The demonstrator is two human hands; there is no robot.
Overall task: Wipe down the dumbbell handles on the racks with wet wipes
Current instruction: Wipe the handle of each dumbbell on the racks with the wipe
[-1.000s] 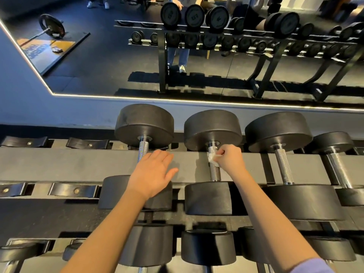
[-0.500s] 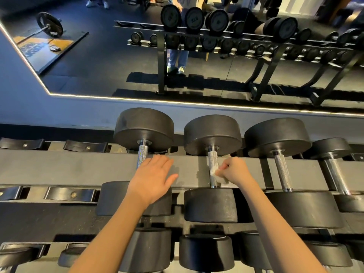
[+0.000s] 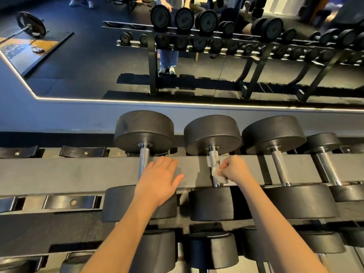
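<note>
Head view: wet wipe [image 3: 218, 174] is pinched in the right hand [image 3: 234, 170], fingers curled round it, and pressed against the lower part of the second handle [image 3: 213, 157], close to the near weight. Left hand [image 3: 157, 180] is laid flat on the grey rack rail [image 3: 59, 174], fingers straight and relaxed, nothing grasped. It sits just beside the first handle [image 3: 144, 160]; contact with it cannot be told

Progress, as judged:
- second handle: mid-wipe. Knurled part above the wipe is exposed; whether it has been covered cannot be told
- first handle: no wet sheen readable, so done or not cannot be told
- third handle [image 3: 279, 166] and fourth handle [image 3: 325, 168], to the right: touched by neither hand, taken as pending
- lower row of dumbbells [image 3: 212, 251] under the arms: handles mostly hidden, counted as left to do
- mirror [image 3: 98, 66] behind the rack: a long rack with many more dumbbells is reflected

Bulk of the task is judged outstanding; only the top-row start is in hand
</note>
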